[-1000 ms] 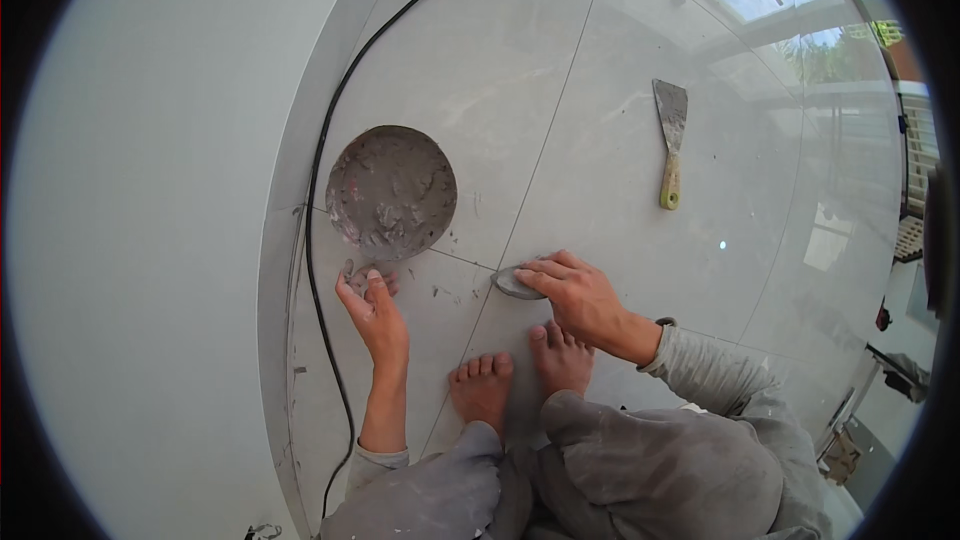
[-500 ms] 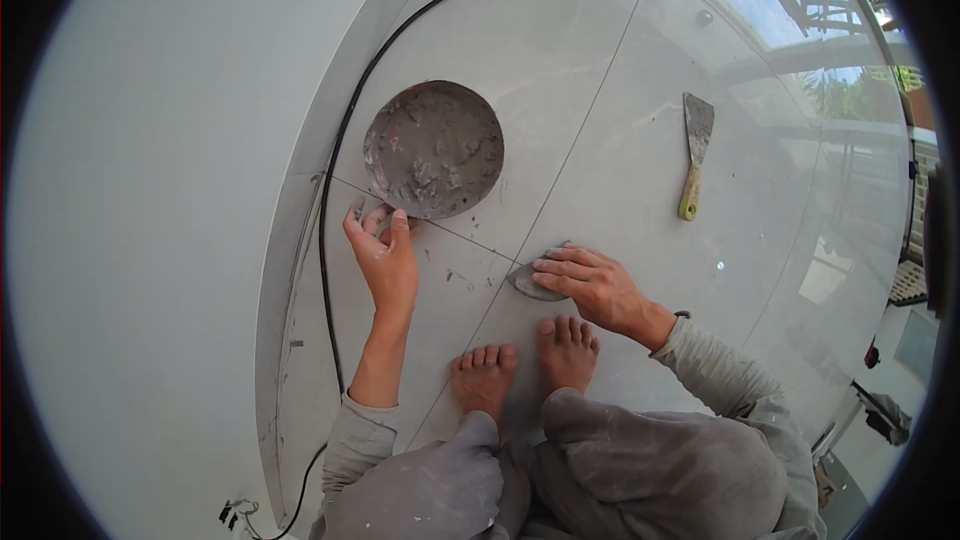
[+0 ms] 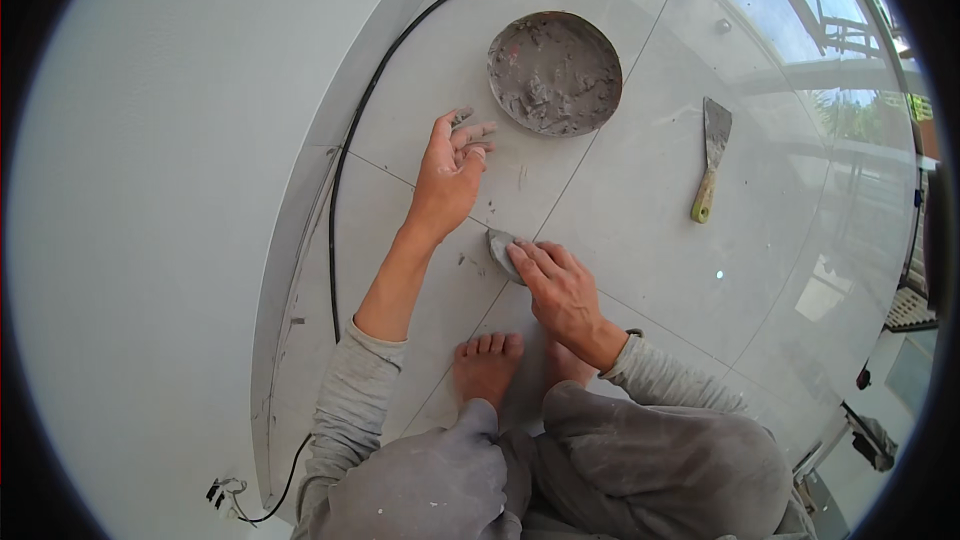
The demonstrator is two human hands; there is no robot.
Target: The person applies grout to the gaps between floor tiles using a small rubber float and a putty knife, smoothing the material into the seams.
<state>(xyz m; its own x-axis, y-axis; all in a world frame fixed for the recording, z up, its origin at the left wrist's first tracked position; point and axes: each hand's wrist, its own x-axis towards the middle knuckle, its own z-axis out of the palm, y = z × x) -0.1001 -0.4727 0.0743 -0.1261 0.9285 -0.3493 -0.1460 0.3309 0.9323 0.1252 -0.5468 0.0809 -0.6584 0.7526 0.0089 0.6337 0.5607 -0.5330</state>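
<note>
My right hand (image 3: pixel 560 285) grips a flat grey piece with a rounded edge (image 3: pixel 504 252), held against the tiled floor where two joints cross; its exact kind I cannot make out. My left hand (image 3: pixel 455 172) is open, fingers apart and smeared with grey paste, with nothing in it. Just beyond it, to the right, sits a round shallow pan (image 3: pixel 491 86) of thick grey grout paste (image 3: pixel 560 75). A putty knife (image 3: pixel 709 160) with a dirty blade and yellow-green handle lies farther right on the floor.
A black cable (image 3: pixel 338 230) runs along the left side and loops across the far floor. The white wall (image 3: pixel 170 190) rises at left above a grey skirting (image 3: pixel 290 240). Small grey crumbs (image 3: pixel 468 260) lie near my hands. My bare left foot (image 3: pixel 487 365) is close by.
The pan has shifted away and to the right, out across the floor. My left hand has moved forward and right after it. My right hand has slid left with the flat grey piece.
</note>
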